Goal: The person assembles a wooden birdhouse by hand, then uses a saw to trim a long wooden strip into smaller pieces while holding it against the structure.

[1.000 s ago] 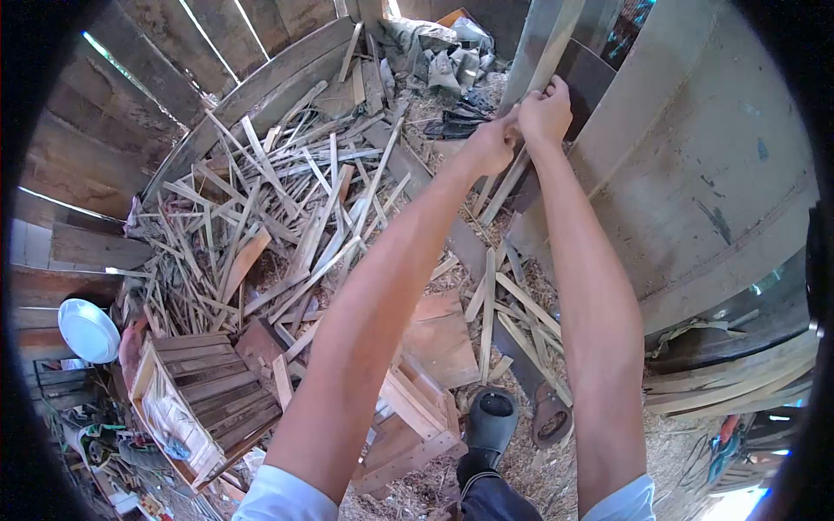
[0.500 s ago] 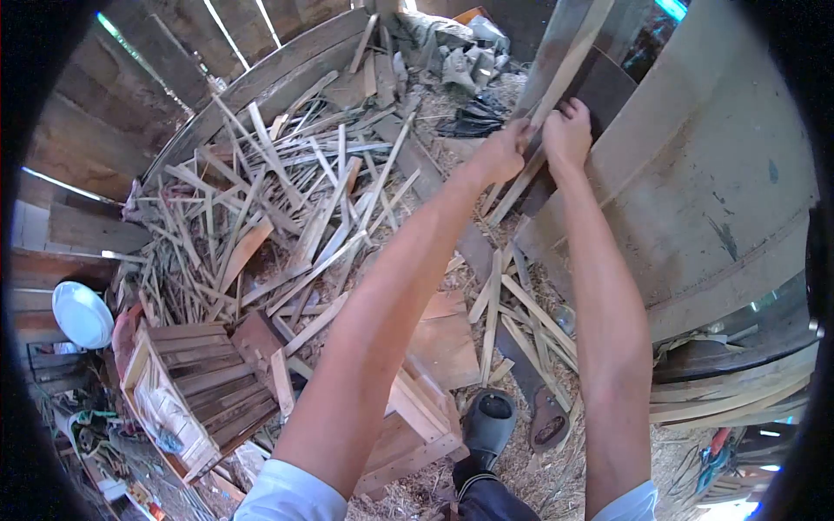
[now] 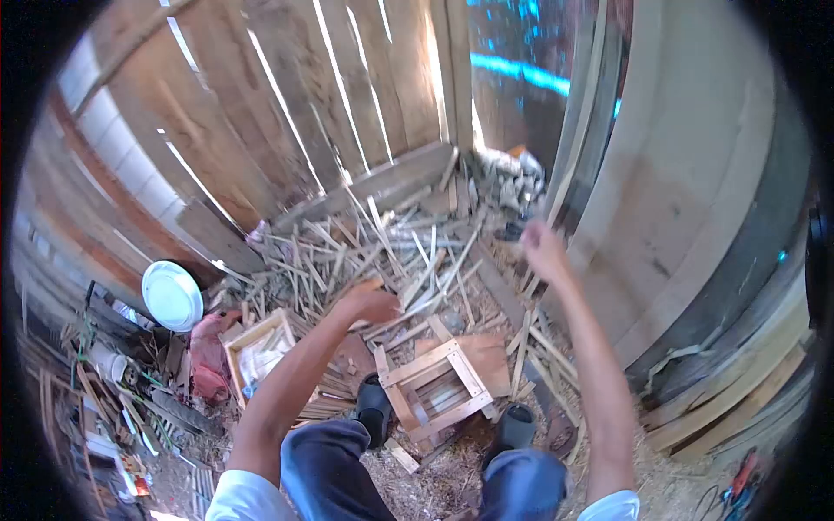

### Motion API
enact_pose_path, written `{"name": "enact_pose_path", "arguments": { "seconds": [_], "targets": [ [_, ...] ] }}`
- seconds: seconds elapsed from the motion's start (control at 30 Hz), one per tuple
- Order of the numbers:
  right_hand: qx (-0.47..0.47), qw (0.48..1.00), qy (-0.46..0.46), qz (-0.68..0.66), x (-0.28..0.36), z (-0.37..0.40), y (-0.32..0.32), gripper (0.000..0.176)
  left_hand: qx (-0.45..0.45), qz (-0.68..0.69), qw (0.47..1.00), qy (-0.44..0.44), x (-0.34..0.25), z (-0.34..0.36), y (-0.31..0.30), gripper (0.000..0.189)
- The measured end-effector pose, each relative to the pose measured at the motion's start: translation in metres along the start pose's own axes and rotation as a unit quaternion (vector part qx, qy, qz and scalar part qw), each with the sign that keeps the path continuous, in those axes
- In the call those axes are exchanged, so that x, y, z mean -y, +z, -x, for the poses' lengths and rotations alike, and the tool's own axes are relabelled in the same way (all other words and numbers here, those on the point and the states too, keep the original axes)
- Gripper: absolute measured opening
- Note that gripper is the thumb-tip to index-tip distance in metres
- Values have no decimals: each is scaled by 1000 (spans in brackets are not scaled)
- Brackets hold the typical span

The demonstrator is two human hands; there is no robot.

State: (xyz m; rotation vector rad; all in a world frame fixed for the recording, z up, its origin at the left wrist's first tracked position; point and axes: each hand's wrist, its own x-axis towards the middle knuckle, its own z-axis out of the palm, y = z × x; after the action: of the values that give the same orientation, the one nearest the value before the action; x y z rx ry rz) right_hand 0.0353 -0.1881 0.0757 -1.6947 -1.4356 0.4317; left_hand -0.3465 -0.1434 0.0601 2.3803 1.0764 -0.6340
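My left hand (image 3: 375, 304) hangs over the pile of scrap wood strips (image 3: 326, 253), its fingers turned away and blurred. To the right, my right hand (image 3: 546, 252) is raised in front of a long wooden strip (image 3: 575, 156) that leans upright against the boards; motion smears its fingertips. Between and below the hands stands a small wooden frame (image 3: 423, 369) made of nailed slats, near my feet. A flat piece of board (image 3: 493, 360) lies behind it.
A slatted wooden crate (image 3: 287, 330) sits left of my legs, beside a pink bag (image 3: 208, 365) and a white basin (image 3: 172, 296). Large boards (image 3: 669, 200) lean along the right side. A plank wall (image 3: 287, 95) closes the back, and wood shavings cover the floor.
My hands have come apart. The left moved off the leaning strip, left and down over the scrap pile; the right is lower in view. My view has tilted up, showing more wall.
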Motion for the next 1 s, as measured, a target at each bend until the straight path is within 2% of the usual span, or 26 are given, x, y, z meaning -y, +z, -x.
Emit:
{"name": "enact_pose_path", "arguments": {
  "seconds": [0.03, 0.07, 0.1, 0.13, 0.2, 0.23, 0.3, 0.4, 0.43, 0.47, 0.5, 0.57, 0.6, 0.63, 0.67, 0.7, 0.73, 0.77, 0.8, 0.83, 0.87, 0.9, 0.93, 0.97, 1.0],
  "targets": [
    [108, 994, 10, -3, 12, 4, -9, 30, -75, 89, 992, 48, 5, 21, -1, 27],
    [215, 976, 17, 11, 42, 17, -28, 30, -69, 104, 989, 83, -23, 60, -25, 29],
    [328, 944, 22, 30, 75, 32, -42, 31, -136, 182, 971, 75, -54, 103, -35, 31],
    [343, 938, -6, 39, 105, 48, -50, 31, -206, 260, 941, 65, -82, 141, -40, 34],
    [411, 906, -2, 102, 159, 82, -58, 35, -242, 360, 892, 128, -116, 193, -34, 40],
    [421, 901, -16, 107, 187, 99, -63, 35, -249, 376, 881, 145, -135, 219, -32, 40],
    [393, 919, -37, -8, 226, 141, -74, 41, -252, 401, 866, 162, -157, 246, -13, 41],
    [417, 905, -43, -65, 261, 188, -85, 41, -206, 236, 935, 165, -144, 242, 35, 47],
    [422, 899, -55, -103, 269, 201, -90, 40, -212, 245, 933, 159, -135, 235, 52, 47],
    [409, 904, -39, -120, 276, 216, -95, 39, -136, 171, 974, 57, -127, 229, 66, 43],
    [395, 908, -23, -137, 276, 229, -95, 38, -54, 94, 993, -45, -121, 225, 75, 40],
    [379, 908, 18, -179, 251, 245, -85, 40, -70, 116, 990, -47, -118, 222, 83, 40],
    [381, 922, 2, -73, 250, 252, -85, 40, -85, 129, 987, -43, -115, 216, 87, 41],
    [377, 925, -13, 33, 247, 258, -83, 39, -103, 145, 983, 47, -101, 192, 97, 43],
    [388, 922, 3, 9, 229, 263, -73, 40, -157, 220, 963, -9, -102, 175, 109, 44],
    [399, 917, 13, -12, 212, 262, -62, 41, -161, 195, 967, -25, -109, 170, 103, 46],
    [400, 916, 15, 36, 215, 259, -54, 41, -40, 219, 967, -124, -145, 217, 36, 45],
    [401, 912, 18, 83, 222, 258, -49, 42, -172, 132, 975, -41, -143, 208, 43, 36],
    [375, 918, -33, 123, 218, 255, -40, 43, -166, 84, 981, -51, -147, 202, 32, 32],
    [349, 919, -85, 160, 213, 253, -31, 45, -178, 54, 982, -20, -140, 180, 43, 37],
    [357, 915, -93, 162, 210, 248, -26, 44, -246, 181, 952, -10, -136, 169, 55, 39],
    [363, 911, -105, 163, 202, 238, -17, 43, -204, 177, 962, -36, -136, 181, 36, 35],
    [371, 908, -111, 159, 194, 227, -7, 43, -248, 159, 954, -49, -129, 150, 67, 43],
    [378, 907, -107, 151, 184, 218, 4, 42, -239, 96, 958, -126, -132, 128, 82, 39],
    [386, 905, -100, 148, 176, 207, 12, 42, -193, 7, 966, -170, -131, 115, 82, 38]
  ]
}}
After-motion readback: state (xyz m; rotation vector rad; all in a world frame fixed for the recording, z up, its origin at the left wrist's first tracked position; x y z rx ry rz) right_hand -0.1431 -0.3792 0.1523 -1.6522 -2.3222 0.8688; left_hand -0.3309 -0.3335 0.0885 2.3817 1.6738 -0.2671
